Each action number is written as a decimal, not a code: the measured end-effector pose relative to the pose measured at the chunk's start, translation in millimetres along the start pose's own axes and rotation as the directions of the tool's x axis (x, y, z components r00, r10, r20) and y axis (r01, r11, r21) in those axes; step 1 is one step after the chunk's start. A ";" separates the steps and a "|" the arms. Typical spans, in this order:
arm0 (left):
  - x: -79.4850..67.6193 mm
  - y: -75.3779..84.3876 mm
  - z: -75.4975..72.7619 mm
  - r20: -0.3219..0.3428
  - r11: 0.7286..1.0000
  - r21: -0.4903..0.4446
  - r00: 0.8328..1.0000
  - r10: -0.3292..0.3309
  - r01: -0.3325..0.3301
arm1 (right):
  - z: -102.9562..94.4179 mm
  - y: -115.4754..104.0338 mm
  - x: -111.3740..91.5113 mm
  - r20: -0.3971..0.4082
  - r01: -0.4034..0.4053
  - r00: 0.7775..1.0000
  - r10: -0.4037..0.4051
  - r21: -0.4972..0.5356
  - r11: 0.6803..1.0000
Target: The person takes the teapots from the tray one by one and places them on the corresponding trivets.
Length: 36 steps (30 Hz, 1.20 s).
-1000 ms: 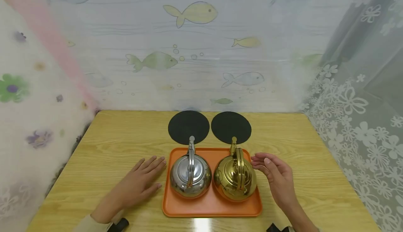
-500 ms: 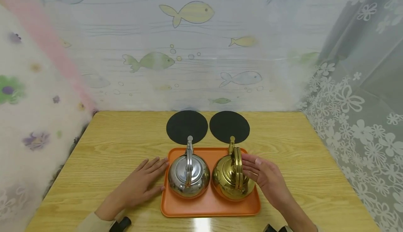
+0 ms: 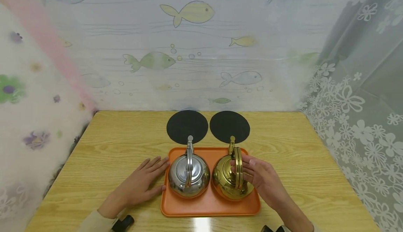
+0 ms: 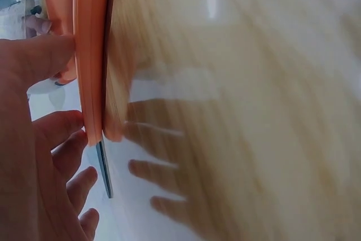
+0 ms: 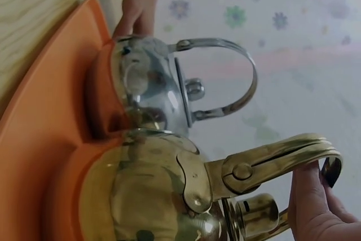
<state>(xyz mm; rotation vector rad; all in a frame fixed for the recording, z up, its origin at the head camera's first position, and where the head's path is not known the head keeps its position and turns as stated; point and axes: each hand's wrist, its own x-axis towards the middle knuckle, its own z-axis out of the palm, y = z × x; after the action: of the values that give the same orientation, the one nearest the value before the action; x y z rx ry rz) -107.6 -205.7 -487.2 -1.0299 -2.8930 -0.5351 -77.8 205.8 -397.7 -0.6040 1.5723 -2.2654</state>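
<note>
A gold kettle [image 3: 221, 181] and a silver kettle [image 3: 201, 178] stand upright side by side on an orange tray [image 3: 204, 209], spouts pointing away from me. My right hand [image 3: 267, 179] has its fingers reaching under the gold kettle's arched handle [image 5: 282, 153], the fingertips showing on its left side. The thumb stays on the right of that handle, apart from the fingers. On the other side, my left hand [image 3: 141, 183] lies with spread fingers, its fingertips right at the tray's left edge. In the left wrist view the thumb and a fingertip meet the tray's rim [image 4: 89, 83].
Two black round mats [image 3: 187, 127] lie side by side on the wooden table [image 3: 126, 130] behind the tray, close to the spouts. A fish-patterned curtain [image 3: 201, 78] hangs along the table's back edge. Flowered sheets [image 3: 349, 120] hang at both sides.
My right hand has moved left from beside the gold kettle, and its fingers now pass under the handle. My left hand has shifted slightly right to the tray edge. Kettles and tray stay put.
</note>
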 end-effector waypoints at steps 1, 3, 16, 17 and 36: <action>0.0 -0.3 0.4 -0.004 1.000 -0.002 1.000 0.004 -0.004 | 0.3 0.2 0.3 -0.004 -0.007 1.000 0.007 0.001 1.000; -0.1 -0.6 1.1 -0.014 1.000 -0.015 1.000 0.008 -0.009 | 0.8 0.5 0.5 -0.019 -0.018 1.000 0.019 0.007 1.000; -1.2 -3.1 7.0 -0.055 0.983 -0.184 0.998 -0.006 -0.004 | 8.4 3.9 2.8 -0.172 -0.092 0.981 0.087 -0.020 0.996; -1.4 -3.7 8.2 -0.057 0.980 -0.199 0.998 -0.011 -0.001 | 8.9 3.9 2.9 -0.176 -0.096 0.980 0.090 -0.022 0.995; -2.0 -7.8 27.7 -0.146 0.952 -0.306 0.987 -0.060 0.013 | 12.6 9.1 2.3 -0.251 -0.095 0.966 0.065 -0.111 0.989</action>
<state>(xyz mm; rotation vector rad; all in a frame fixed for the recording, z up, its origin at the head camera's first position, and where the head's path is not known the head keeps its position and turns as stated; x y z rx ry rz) -108.3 -203.5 -516.0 -0.9155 -2.7537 -1.0406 -73.2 191.4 -402.0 -0.2890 1.8270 -2.2668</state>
